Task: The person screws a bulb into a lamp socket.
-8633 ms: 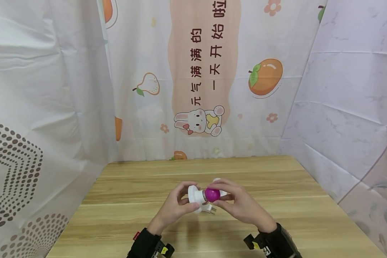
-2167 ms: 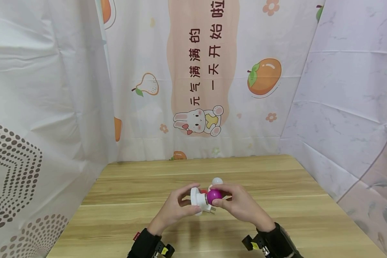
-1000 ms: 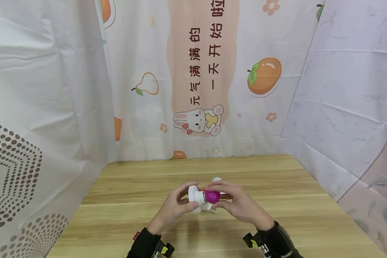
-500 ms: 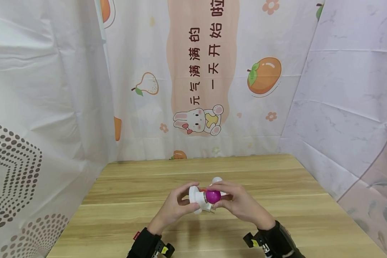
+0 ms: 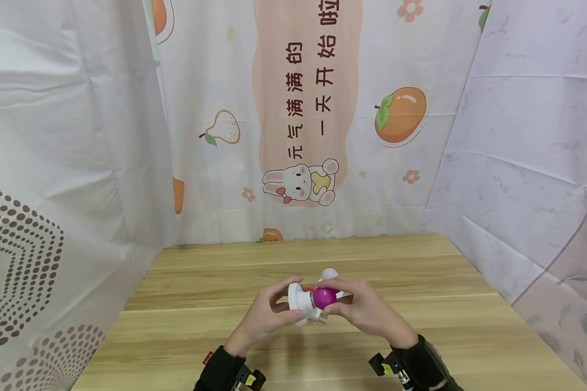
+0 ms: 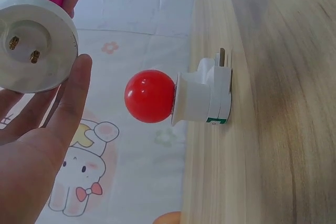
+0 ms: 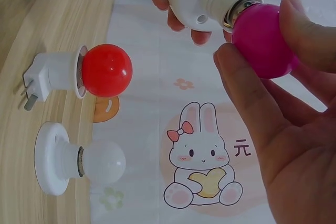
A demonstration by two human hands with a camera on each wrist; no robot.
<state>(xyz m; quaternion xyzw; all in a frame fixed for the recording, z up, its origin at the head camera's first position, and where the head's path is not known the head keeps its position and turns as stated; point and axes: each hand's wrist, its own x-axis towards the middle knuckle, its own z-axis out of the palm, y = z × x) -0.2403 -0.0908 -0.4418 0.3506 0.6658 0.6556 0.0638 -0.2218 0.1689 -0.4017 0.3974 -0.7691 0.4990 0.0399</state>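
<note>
My left hand (image 5: 264, 310) grips a white lamp holder (image 5: 297, 300) by its round base, tilted sideways above the table. In the left wrist view its underside shows two brass contacts. My right hand (image 5: 369, 308) pinches a purple light bulb (image 5: 325, 298) between thumb and fingers. The bulb's metal screw base sits in the holder's mouth, with part of the metal still visible in the right wrist view. Behind the hands, a red bulb (image 7: 107, 70) stands in a white plug-in socket (image 7: 58, 74). Beside it is a white bulb (image 7: 105, 161) in a round white holder (image 7: 51, 158).
The wooden table (image 5: 200, 347) spreads around the hands. A printed curtain (image 5: 215, 179) hangs along its back edge, and pale cloths (image 5: 102, 136) hang at the sides. The plug-in socket's prongs (image 7: 23, 95) stick out sideways.
Both hands, with the lamp holder and purple bulb between them, make small shifts, lately a little rightward. The right fingers change their place on the bulb. The red and white bulbs stay put.
</note>
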